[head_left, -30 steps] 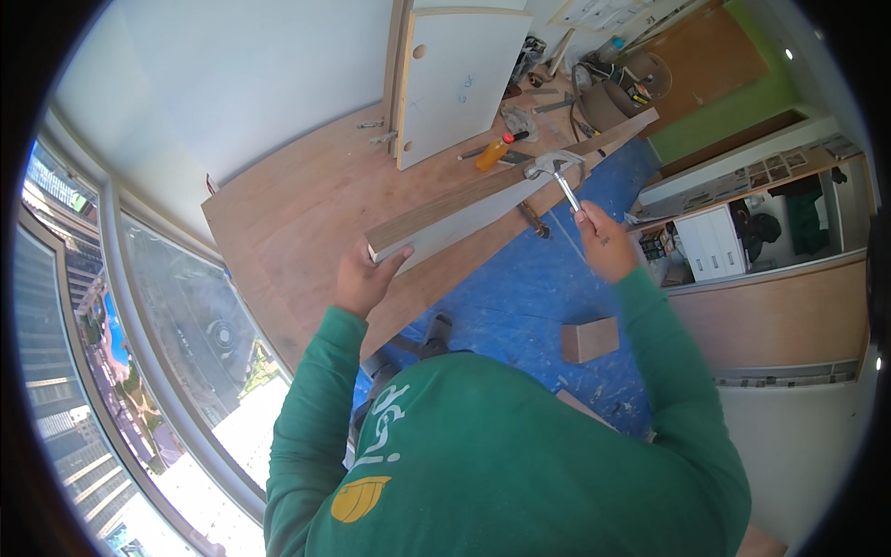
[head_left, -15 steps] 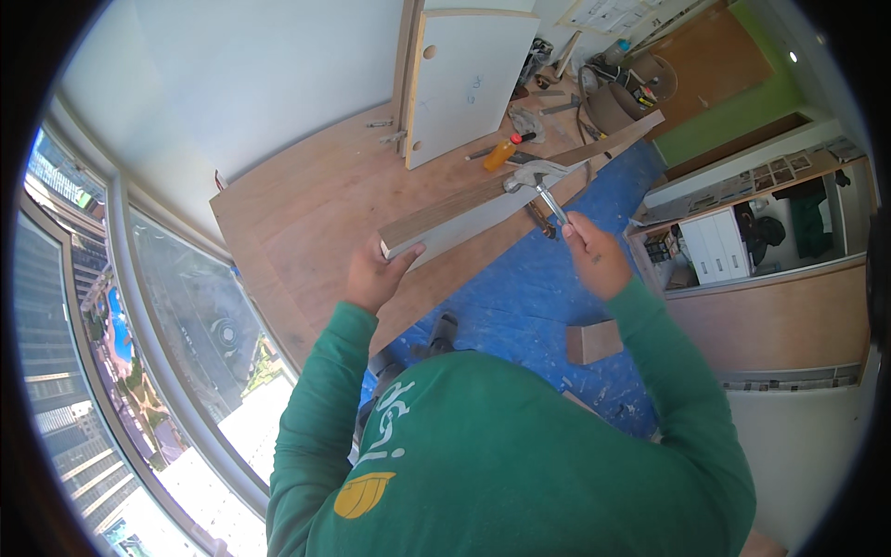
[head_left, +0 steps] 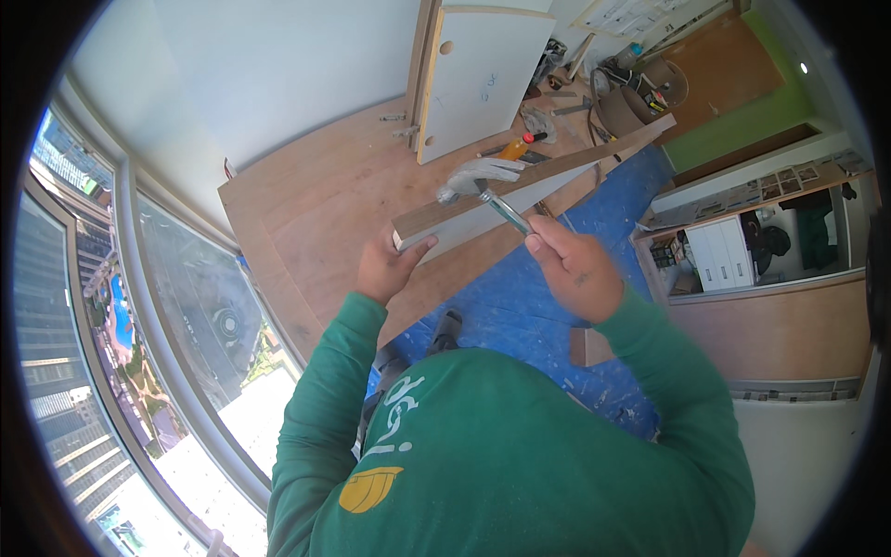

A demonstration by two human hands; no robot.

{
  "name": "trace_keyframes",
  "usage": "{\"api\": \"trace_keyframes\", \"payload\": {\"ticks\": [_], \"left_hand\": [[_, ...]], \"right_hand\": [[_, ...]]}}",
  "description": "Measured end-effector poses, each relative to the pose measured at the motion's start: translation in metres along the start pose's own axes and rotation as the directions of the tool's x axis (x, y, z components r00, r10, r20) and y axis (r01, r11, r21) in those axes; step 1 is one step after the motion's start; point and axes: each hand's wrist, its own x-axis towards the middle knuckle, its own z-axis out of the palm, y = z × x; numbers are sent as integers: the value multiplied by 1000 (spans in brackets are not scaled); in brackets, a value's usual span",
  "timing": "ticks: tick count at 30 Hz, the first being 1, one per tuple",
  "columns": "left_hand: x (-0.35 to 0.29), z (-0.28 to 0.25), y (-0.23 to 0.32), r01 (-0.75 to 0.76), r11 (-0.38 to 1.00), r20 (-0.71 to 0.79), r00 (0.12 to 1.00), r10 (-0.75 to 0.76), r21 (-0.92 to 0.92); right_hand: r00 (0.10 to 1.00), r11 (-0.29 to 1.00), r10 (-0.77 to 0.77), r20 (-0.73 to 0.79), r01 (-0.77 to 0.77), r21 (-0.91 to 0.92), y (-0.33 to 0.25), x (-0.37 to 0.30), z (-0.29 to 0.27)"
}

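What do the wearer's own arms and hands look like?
Long green sleeves run to the wrists, part of a green top with white lettering and a yellow emblem. The left hand and right hand are ungloved, fingers bare. The right has a small dark mark on its back. No cables show on either arm.

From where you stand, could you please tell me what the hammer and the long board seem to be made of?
Hammer: probably metal with a polished finish, since its silvery shaft catches the light. Long board: seemingly wood or plywood, judging by its brown, streaked upper edge; its smooth white side could be paint or laminate.
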Motion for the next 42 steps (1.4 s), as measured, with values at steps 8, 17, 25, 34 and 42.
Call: {"api": "trace_keyframes", "payload": {"ticks": [8, 17, 25, 34, 42], "left_hand": [[-1, -1, 8, -44, 999, 33, 998, 44, -2], [-2, 1, 8, -62, 998, 23, 998, 62, -7], [-10, 11, 17, -15, 1000, -77, 997, 17, 19], [-19, 26, 31, -180, 929, -377, 876, 301, 324], [-29, 72, 44, -3, 980, -676, 723, 141, 201]], "right_hand": [[983, 982, -160, 92, 168, -86, -12, 12, 20], [990, 987, -76, 119, 58, 147, 19, 5, 15], [960, 906, 272, -64, -233, 353, 163, -66, 55], [583, 483, 812, 15, -687, 544, 390, -148, 106], [646, 771, 612, -457, -615, 163, 630, -7, 86]]}}
